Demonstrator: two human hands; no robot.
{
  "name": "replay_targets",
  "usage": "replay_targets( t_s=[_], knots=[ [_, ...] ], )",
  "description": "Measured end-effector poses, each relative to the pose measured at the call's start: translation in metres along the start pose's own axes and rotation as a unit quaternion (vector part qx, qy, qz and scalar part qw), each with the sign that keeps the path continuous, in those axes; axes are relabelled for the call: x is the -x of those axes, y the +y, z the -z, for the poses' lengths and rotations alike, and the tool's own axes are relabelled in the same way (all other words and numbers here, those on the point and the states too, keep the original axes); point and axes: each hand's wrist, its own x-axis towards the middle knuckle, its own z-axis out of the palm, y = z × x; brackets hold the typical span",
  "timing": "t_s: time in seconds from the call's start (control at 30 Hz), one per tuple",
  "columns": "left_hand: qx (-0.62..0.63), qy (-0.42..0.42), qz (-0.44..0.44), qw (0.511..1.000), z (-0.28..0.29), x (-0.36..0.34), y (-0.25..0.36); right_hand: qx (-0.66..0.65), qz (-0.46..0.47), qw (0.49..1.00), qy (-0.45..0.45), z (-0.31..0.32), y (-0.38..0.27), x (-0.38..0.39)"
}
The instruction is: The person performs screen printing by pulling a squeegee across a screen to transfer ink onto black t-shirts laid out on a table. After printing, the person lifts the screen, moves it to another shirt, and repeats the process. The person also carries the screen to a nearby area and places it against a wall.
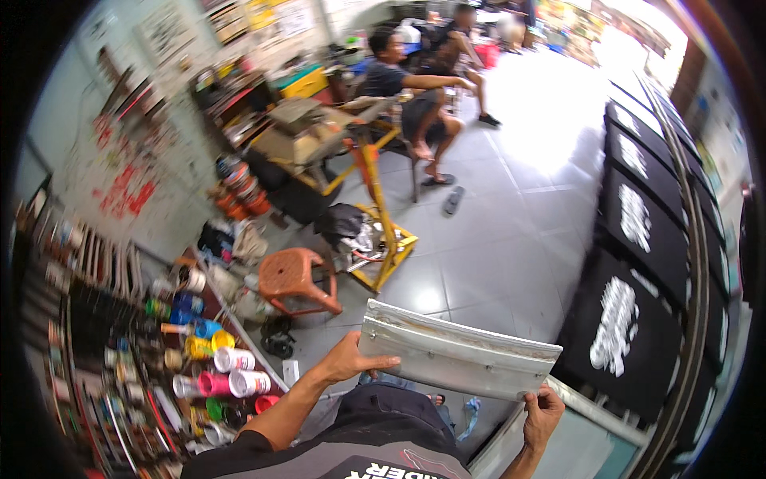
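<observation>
Two hands, head view: left hand (pixel 351 361) clamps the metal squeegee (pixel 459 351) at its left end, thumb across the face; right hand (pixel 544 413) pinches its lower right corner. Held before the waist. Probably light, stiff, slick; best gripped by both ends.

From my remote station I watch a grey tiled floor (pixel 511 247) bearing an orange-brown plastic stool (pixel 297 275), a yellow metal stand (pixel 380 223) and a loose dark slipper (pixel 454 200). The cluttered bench (pixel 247 331) at left carries white tubs (pixel 250 383) and a pink tub (pixel 214 384) (I can't make out every jar). Black, white-printed fabric panels (pixel 586 319) line the railed table (pixel 697 231) at right.
</observation>
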Motion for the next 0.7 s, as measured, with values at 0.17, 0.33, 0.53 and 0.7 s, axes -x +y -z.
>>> replay_targets(
  t_s=[0.17,0.33,0.53,0.7],
  knots=[
    [0.064,0.169,-0.016,0.983,0.046,0.040,-0.029,0.078,0.026,0.983,-0.167,-0.091,-0.034,-0.069],
    [0.177,0.325,-0.120,0.921,0.093,0.058,-0.074,0.061,0.078,0.950,-0.296,-0.212,-0.057,-0.120],
    [0.269,0.444,-0.250,0.817,0.158,0.069,-0.134,0.058,0.161,0.900,-0.400,-0.351,-0.078,-0.184],
    [0.303,0.573,-0.271,0.711,0.185,0.097,-0.141,0.300,0.272,0.809,-0.425,-0.451,-0.075,-0.225]
  ],
)
